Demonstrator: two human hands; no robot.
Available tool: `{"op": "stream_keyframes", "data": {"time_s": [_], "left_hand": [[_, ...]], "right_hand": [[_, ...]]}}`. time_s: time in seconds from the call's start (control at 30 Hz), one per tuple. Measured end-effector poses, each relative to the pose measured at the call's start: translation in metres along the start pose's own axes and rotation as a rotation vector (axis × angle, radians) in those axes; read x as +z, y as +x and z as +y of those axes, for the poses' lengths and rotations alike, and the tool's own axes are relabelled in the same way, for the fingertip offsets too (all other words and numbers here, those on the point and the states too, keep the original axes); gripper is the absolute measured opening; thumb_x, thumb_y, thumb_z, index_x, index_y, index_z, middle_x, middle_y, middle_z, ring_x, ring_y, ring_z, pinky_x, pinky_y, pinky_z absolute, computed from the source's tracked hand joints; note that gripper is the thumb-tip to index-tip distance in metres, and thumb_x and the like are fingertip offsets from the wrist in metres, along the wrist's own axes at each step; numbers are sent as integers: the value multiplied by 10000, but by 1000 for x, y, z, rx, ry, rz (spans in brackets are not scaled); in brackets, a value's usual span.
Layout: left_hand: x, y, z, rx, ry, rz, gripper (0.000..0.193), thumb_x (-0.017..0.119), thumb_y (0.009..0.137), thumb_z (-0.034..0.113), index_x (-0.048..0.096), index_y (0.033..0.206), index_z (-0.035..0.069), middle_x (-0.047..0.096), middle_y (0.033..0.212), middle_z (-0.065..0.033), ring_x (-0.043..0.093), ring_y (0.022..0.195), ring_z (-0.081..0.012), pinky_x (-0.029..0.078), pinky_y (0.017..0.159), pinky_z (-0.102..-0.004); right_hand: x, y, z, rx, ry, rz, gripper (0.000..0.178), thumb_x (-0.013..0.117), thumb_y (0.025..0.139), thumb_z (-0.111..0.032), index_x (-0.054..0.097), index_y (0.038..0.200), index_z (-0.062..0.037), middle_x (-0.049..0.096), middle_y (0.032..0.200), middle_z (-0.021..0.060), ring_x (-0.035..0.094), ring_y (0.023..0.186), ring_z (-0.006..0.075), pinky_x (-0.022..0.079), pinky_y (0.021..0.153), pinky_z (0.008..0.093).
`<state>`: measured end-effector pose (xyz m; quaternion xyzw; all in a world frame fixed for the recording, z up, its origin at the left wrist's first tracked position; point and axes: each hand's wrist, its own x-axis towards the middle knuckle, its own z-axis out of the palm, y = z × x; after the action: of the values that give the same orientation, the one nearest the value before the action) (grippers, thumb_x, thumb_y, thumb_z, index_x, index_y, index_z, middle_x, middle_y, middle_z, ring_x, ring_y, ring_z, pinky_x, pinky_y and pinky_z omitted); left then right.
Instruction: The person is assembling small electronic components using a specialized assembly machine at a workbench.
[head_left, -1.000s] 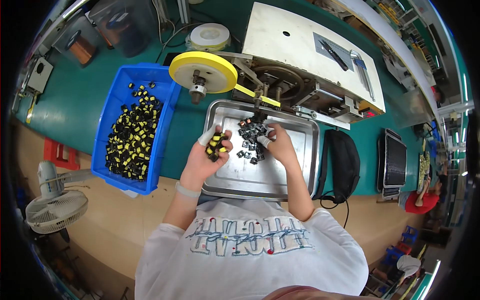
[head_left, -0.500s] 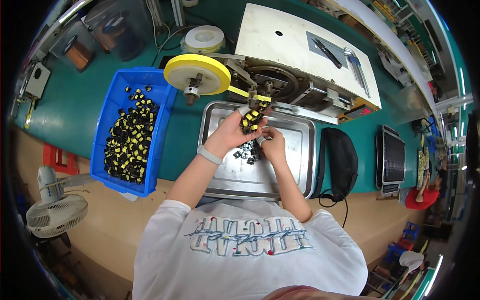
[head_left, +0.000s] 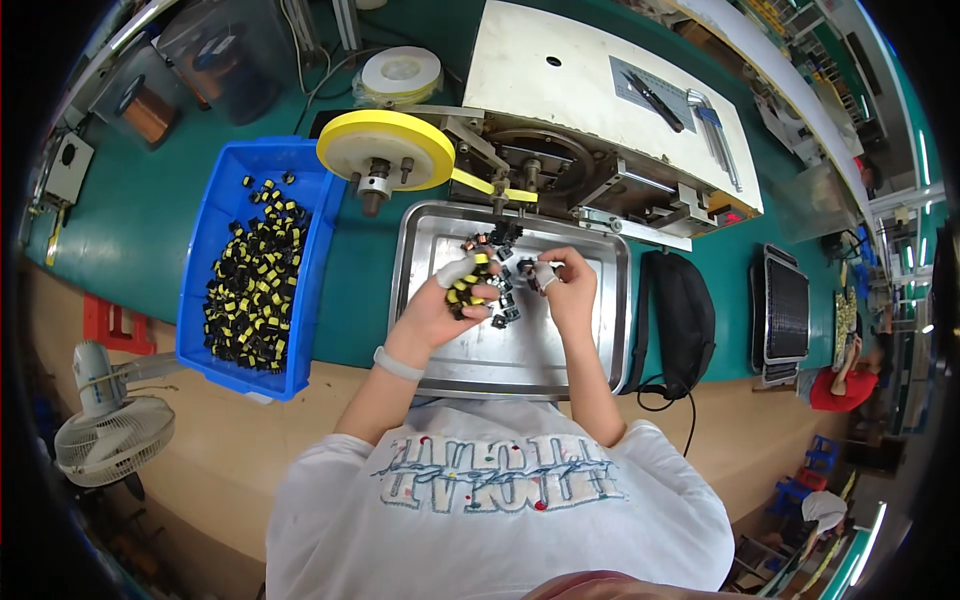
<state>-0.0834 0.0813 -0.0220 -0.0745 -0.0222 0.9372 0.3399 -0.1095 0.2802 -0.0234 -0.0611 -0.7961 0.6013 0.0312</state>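
My left hand (head_left: pixel 425 318) cradles a handful of small black coil bobbins wrapped in yellow tape (head_left: pixel 466 290), over the left half of a steel tray (head_left: pixel 480 368). My right hand (head_left: pixel 572 295) pinches a small black coil bobbin (head_left: pixel 528 268) between thumb and fingers, just right of the left hand. Beneath and between the hands, more black bobbins (head_left: pixel 505 300) lie loose in the tray, some showing copper-coloured windings. Beyond the hands, a strip of yellow tape (head_left: pixel 520 195) reaches from the tape roll (head_left: pixel 435 150) to the machine's spindle. Finger covers are on both hands.
At left, a blue bin (head_left: pixel 322 245) holds many yellow-taped bobbins. The white machine (head_left: pixel 560 65) stands behind the tray, with a pen and hex keys on top. Right of the tray lies a black pouch (head_left: pixel 680 315); farther right, dark stacked trays (head_left: pixel 785 315). A fan (head_left: pixel 115 425) stands lower left.
My left hand has drawn back from the machine's spindle toward me and to the left, bobbins still in it. My right hand has shifted right and lifted slightly, now with a bobbin visible in its fingers.
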Motion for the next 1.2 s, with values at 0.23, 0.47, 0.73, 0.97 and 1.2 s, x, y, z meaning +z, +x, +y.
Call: {"op": "stream_keyframes", "data": {"time_s": [0.23, 0.47, 0.73, 0.97, 1.2], "left_hand": [[-3, -35, 6, 134, -24, 61, 259, 539, 901, 218, 518, 1143, 128, 499, 1022, -22, 440, 761, -130, 376, 524, -227], [-5, -52, 2, 172, -39, 95, 236, 530, 909, 226, 529, 1126, 134, 501, 1013, -26, 429, 760, -136, 368, 526, -237], [-8, -59, 4, 187, -60, 97, 230, 532, 909, 239, 546, 1118, 144, 508, 1007, -11, 431, 764, -127, 369, 530, -238], [-13, -61, 7, 197, -84, 86, 246, 530, 911, 244, 562, 1136, 149, 506, 1007, 1, 429, 772, -125, 369, 544, -239], [-12, -60, 9, 199, -80, 135, 251, 532, 911, 245, 559, 1141, 148, 505, 1011, 3, 431, 771, -126, 369, 551, -239]], "right_hand": [[12, -4, -43, 22, 233, -79, 88, 617, 843, -34, 589, 921, -3, 618, 735, 40, 570, 585, 86, 424, 495, 199], [33, -4, -50, -213, 580, -54, 128, 508, 875, 61, 538, 989, 13, 523, 1093, 102, 600, 812, 172, 540, 657, 275], [55, 7, -32, -267, 598, 99, 187, 500, 862, 89, 518, 1026, 0, 515, 1102, 93, 610, 848, 188, 542, 725, 294], [62, 0, -43, -44, 885, 48, 228, 512, 886, 41, 510, 1106, -17, 568, 1065, 82, 622, 945, 240, 510, 847, 283], [67, 0, -36, -6, 1046, 28, 195, 511, 895, 17, 481, 1080, -37, 567, 1079, 99, 600, 1033, 278, 529, 820, 264]]}}
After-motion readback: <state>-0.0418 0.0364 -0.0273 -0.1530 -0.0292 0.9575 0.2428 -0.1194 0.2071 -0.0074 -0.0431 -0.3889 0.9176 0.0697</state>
